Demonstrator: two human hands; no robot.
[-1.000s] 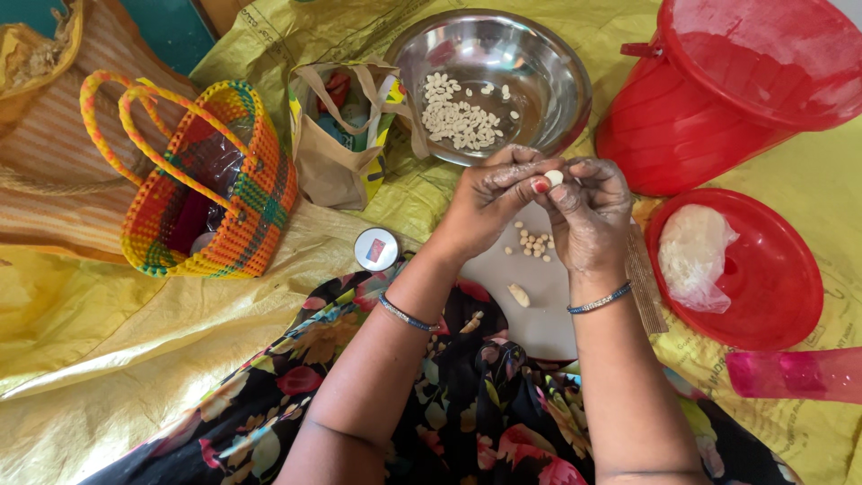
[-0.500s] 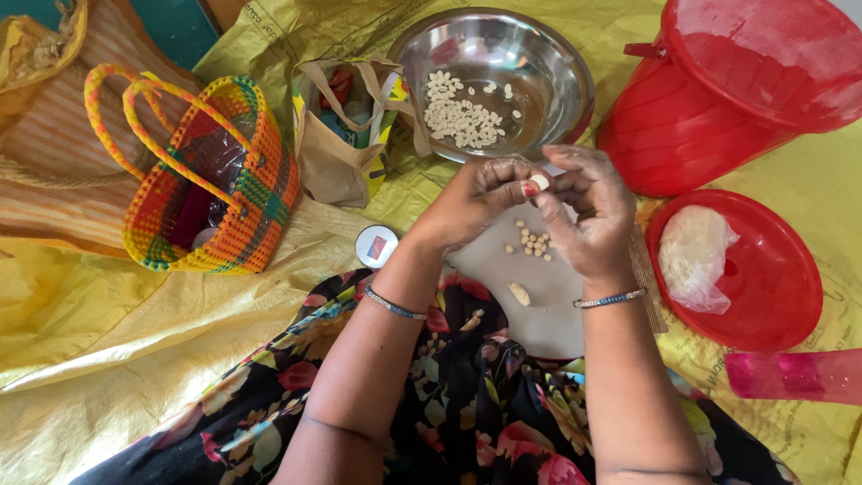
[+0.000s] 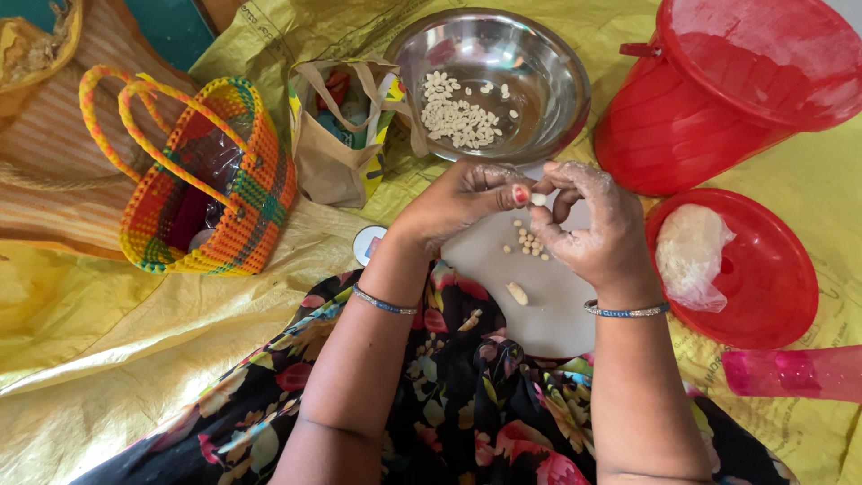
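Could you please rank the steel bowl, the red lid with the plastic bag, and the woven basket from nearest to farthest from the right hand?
From the right hand:
1. Red lid, just right.
2. Steel bowl, above left.
3. Woven basket, far left.

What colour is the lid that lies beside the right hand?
The lid is red; a clear plastic bag lies in it. The head view shows it best, next to the right hand.
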